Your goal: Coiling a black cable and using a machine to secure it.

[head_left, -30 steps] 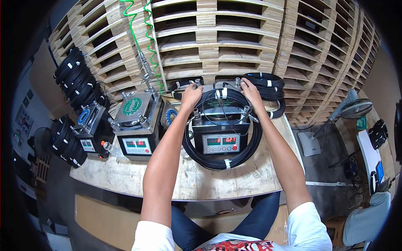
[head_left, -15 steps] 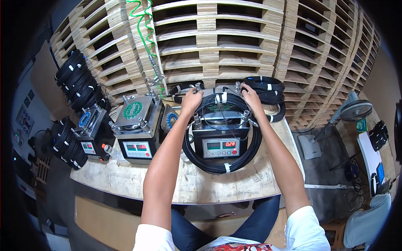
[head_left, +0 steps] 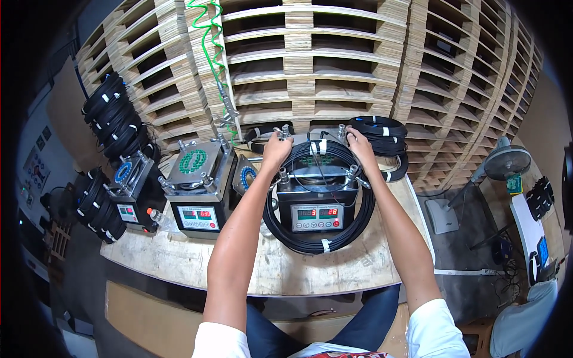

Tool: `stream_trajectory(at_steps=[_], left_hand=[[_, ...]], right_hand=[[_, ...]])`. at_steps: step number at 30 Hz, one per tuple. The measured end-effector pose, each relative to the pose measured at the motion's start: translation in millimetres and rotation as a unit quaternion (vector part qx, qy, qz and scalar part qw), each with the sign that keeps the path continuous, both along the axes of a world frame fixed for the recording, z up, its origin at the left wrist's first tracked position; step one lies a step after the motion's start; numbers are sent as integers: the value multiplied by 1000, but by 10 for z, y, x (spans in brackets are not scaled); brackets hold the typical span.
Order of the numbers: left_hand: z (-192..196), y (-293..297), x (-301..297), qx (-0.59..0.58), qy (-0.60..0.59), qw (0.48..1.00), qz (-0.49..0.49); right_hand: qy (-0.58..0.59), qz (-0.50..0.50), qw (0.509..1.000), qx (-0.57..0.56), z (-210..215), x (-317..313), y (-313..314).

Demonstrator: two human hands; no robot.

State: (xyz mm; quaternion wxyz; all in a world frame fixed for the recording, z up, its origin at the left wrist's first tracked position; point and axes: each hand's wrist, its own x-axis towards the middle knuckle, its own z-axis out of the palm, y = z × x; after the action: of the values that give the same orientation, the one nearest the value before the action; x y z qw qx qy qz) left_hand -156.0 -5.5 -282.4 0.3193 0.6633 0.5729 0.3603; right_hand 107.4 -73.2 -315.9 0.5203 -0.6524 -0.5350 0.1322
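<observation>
In front of me stands a black bench machine (head_left: 283, 206) with a lit panel of red digits and buttons (head_left: 316, 217). A thick coil of black cable (head_left: 364, 222) rings it, bound with white tape and resting over its top. My left hand (head_left: 277, 148) is closed at the far-left metal corner post (head_left: 286, 129), thumb and fingers about it. At the far-right corner post (head_left: 342, 130), my right hand (head_left: 361, 148) is closed in the same way. Two near metal posts (head_left: 351, 173) stand free of my hands. Green connectors on the machine's top show partly behind the cable.
Two similar machines stand left, with a green ring (head_left: 192, 161) and a blue ring (head_left: 123, 172) of parts. Black cable coils (head_left: 107, 122) are piled left, more (head_left: 382, 134) at back right. Pallets (head_left: 298, 48) rise behind. A fan (head_left: 506, 161) and a seated person's sleeve (head_left: 525, 316) are right.
The left readout on the machine's panel, dim before, now shows a red digit. Both hands stay at the far posts; the whole view has shifted slightly.
</observation>
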Motion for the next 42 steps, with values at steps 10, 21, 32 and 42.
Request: stream_trajectory(at_steps=[10, 21, 32, 42], left_hand=[[145, -109, 70, -13, 13, 1000, 1], [3, 16, 44, -7, 5, 999, -35], [14, 25, 22, 23, 24, 999, -34], [43, -20, 51, 11, 9, 999, -35]], right_hand=[[25, 34, 999, 7, 124, 12, -97], [-14, -14, 1000, -13, 82, -19, -80], [-14, 66, 998, 20, -113, 144, 140], [3, 6, 1000, -2, -51, 88, 107]])
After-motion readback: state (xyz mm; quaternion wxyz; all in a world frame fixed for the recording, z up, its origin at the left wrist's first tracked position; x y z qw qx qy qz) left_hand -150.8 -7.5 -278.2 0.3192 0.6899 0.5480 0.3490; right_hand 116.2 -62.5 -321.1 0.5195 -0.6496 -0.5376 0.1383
